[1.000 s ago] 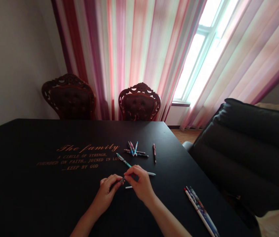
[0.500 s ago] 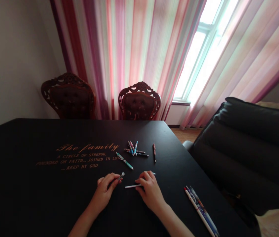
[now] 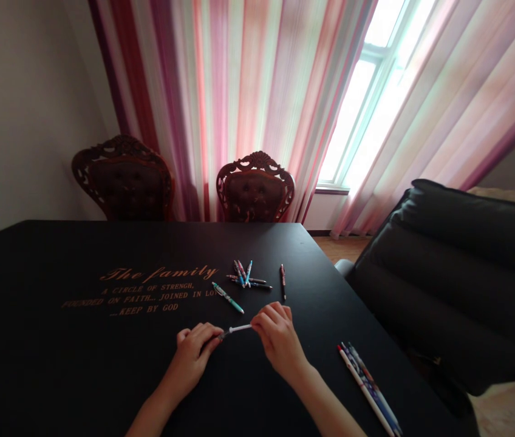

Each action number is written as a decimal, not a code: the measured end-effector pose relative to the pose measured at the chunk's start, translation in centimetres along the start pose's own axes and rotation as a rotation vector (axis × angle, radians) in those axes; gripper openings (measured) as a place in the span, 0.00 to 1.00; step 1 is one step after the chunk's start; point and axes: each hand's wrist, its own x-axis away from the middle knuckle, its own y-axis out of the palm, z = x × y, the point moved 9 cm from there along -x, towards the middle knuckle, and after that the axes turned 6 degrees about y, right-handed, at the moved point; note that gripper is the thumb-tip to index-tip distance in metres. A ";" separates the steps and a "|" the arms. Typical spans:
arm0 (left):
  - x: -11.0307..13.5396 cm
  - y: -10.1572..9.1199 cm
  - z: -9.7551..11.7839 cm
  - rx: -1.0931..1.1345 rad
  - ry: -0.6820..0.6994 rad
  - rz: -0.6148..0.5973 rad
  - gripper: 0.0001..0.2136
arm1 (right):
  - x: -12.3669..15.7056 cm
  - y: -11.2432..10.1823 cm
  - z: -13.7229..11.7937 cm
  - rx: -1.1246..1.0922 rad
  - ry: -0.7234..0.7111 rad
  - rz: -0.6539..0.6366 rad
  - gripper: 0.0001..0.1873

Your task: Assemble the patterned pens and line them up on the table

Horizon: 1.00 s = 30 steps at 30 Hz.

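Observation:
Low over the black table (image 3: 102,376), my left hand (image 3: 195,352) pinches a small greyish pen barrel (image 3: 225,334) whose end sticks out past the fingertips. A thin white pen refill (image 3: 241,328) is gripped between the thumb and fingers of my right hand (image 3: 281,341). The refill's left end meets the mouth of the barrel; how far inside it reaches, I cannot tell. Just beyond my hands lies a teal pen (image 3: 228,298), and farther back is a small pile of pens (image 3: 242,274).
A dark reddish pen (image 3: 283,281) lies alone right of the pile. Several long pens (image 3: 369,388) rest side by side near the table's right edge. Two carved chairs (image 3: 255,185) stand behind the table, and a black leather seat (image 3: 458,273) is at the right.
My right hand has picked the white refill up off the table and brought its end to the barrel. The left hand has turned the barrel's mouth toward the refill.

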 end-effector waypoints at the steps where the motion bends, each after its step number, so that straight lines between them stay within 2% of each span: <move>1: 0.0 0.1 0.1 -0.012 0.008 -0.009 0.10 | -0.1 0.0 -0.2 0.022 -0.017 -0.013 0.08; 8: 0.0 0.7 0.8 -0.054 0.029 -0.084 0.09 | -0.9 0.1 -2.3 0.095 -0.147 -0.118 0.08; 10: 0.0 1.0 0.9 -0.036 0.038 -0.088 0.09 | -1.0 -0.3 -2.5 0.048 -0.158 -0.105 0.06; 11: 0.0 1.0 0.8 -0.017 0.036 -0.078 0.09 | -1.2 -0.8 -2.1 0.012 -0.139 -0.072 0.10; 13: -0.1 1.0 0.4 0.067 0.021 -0.039 0.09 | -1.3 -2.1 -0.1 -0.056 -0.036 0.046 0.15; 16: -0.3 0.9 -0.5 0.340 -0.024 0.014 0.14 | -0.6 -2.8 4.4 -0.046 0.150 0.170 0.09; 19: -0.5 1.0 -0.9 0.465 -0.046 0.020 0.18 | 0.9 -0.9 7.9 0.067 0.224 0.090 0.06; 21: -0.5 0.8 -1.0 0.389 -0.037 0.026 0.17 | 1.9 0.3 9.5 0.074 0.260 0.052 0.06; 23: -0.5 0.8 -1.0 0.281 -0.024 0.026 0.15 | 2.5 0.8 10.3 -0.015 0.308 0.060 0.04; 26: -0.3 1.1 -0.9 0.142 -0.020 -0.006 0.13 | 2.3 0.2 9.9 -0.240 0.343 0.101 0.04; 30: -0.2 1.3 -0.8 0.045 -0.017 -0.043 0.13 | 1.0 -1.5 6.7 -0.380 0.211 0.117 0.04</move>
